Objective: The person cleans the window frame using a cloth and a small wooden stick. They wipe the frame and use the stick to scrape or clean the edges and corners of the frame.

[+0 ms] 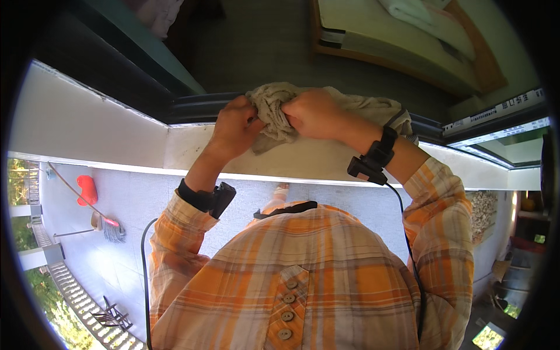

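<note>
A greyish-beige terry cloth (273, 109) lies bunched over the dark window track (199, 107) and spills onto the pale sill (210, 142). My left hand (238, 127) pinches its left side, thumb and fingers pressed into the folds. On the other side of the bunch, my right hand (317, 111) is closed around the fabric. The rest of the cloth trails right, past my right wrist, along the track. My fingertips are partly buried in the folds. Each wrist bears a black strapped device, with a cable visible at each arm.
Beyond the opening, a mattress on a wooden bed frame (326, 50) stands in a dim room. At right is a window sash (498, 107) with printed strips. Behind me at left lie a broom (113, 229), a dustpan (96, 221), a red object (86, 190) and a dark chair (113, 315).
</note>
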`<move>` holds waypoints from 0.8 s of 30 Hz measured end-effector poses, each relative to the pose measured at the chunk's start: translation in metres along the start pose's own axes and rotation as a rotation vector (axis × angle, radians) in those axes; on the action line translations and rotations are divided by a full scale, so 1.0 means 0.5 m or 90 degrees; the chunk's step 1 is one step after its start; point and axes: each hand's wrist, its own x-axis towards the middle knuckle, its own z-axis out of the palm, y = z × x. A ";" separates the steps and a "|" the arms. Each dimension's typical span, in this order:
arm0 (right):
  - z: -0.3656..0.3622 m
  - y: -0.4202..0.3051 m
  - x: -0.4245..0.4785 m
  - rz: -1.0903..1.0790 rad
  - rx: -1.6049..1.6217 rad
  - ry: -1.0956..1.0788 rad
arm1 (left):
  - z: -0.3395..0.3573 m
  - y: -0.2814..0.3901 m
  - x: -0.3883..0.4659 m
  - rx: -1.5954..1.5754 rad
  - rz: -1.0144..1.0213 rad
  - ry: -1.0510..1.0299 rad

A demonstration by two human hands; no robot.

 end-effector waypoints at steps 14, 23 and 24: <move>-0.228 -0.072 -0.023 0.060 0.005 0.257 | -0.090 0.156 0.123 -0.463 0.039 0.048; -0.332 -0.079 -0.085 0.129 -0.152 0.297 | -0.064 0.282 0.179 -0.687 0.046 -0.056; -0.338 -0.078 -0.094 0.145 -0.155 0.296 | -0.055 0.298 0.181 -0.713 0.011 -0.044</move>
